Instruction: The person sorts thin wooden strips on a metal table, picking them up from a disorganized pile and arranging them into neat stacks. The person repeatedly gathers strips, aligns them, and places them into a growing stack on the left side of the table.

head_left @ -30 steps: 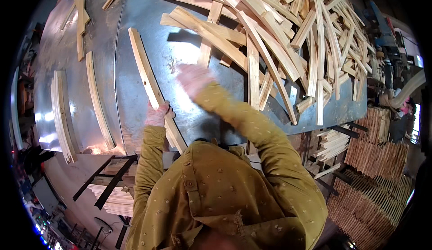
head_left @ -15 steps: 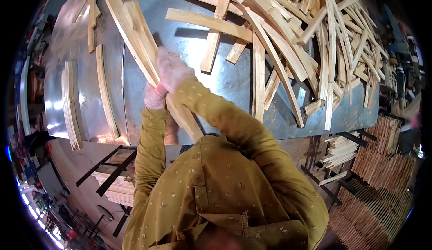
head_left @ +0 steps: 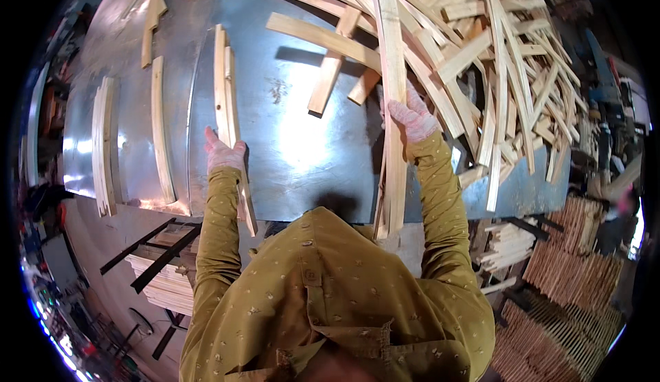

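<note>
On the left part of the metal table [head_left: 302, 200], my left hand [head_left: 225, 154] is closed across a pair of narrow wooden strips [head_left: 225, 86], fingers at one edge and thumb at the other. The strips lie lengthwise, their near ends reaching the table's front edge. Over to the right, my right hand [head_left: 414, 116] grips a long pale wooden strip [head_left: 390, 45] by its middle, thumb on top. This strip points away from me beside the heap, and another strip shows partly beneath it near the front edge. The right fingertips are hidden behind the wood.
A tangled heap of wooden strips [head_left: 505, 72] covers the table's right side. Two separate groupings, a small bundle [head_left: 103, 145] and a single strip [head_left: 162, 127], lie at the left. Below the table are stacked strips on racks [head_left: 161, 275] and tall wood stacks [head_left: 570, 265].
My hands, together on the strips at left of centre before, are now apart. The left has strips down on the table; the right has moved rightward to a strip beside the heap.
</note>
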Demonstrator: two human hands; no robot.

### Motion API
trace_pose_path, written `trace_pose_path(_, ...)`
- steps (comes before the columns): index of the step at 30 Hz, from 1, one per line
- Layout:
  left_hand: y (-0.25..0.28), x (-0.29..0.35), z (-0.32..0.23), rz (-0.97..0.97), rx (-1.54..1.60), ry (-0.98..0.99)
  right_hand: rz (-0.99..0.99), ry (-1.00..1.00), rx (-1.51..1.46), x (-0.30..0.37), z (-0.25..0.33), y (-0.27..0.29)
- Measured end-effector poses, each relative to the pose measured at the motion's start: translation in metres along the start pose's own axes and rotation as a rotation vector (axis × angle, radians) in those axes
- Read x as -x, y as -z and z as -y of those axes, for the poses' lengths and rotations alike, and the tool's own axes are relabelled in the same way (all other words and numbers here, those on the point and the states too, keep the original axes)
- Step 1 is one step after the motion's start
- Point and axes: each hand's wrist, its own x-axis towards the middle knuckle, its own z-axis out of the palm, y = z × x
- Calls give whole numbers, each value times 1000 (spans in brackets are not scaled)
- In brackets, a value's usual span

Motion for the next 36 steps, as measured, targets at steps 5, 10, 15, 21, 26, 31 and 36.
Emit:
trace_pose_path(5,22,51,-60,-254,253,-258,41,-137,-281,-67,-38,-46)
trace_pose_path(10,-10,94,-83,706,1301,-359,-181,178,759,-74,-64,-156)
trace_pose_path(15,23,82,-64,702,1613,-70,-511,-403,1041,-93,-82,-143)
trace_pose_path(21,77,29,-44,614,1638,-167,-206,-255,791,-21,-52,-94)
trace_pose_path(26,102,-79,43,-69,654,-325,329,-509,1510,91,87,-51)
trace_pose_path(31,185,-35,-30,273,845,-665,701,425,2328,84,212,-2)
trace_pose_path(36,145,38,-103,701,782,-1070,781,1239,2103,10,246,-54)
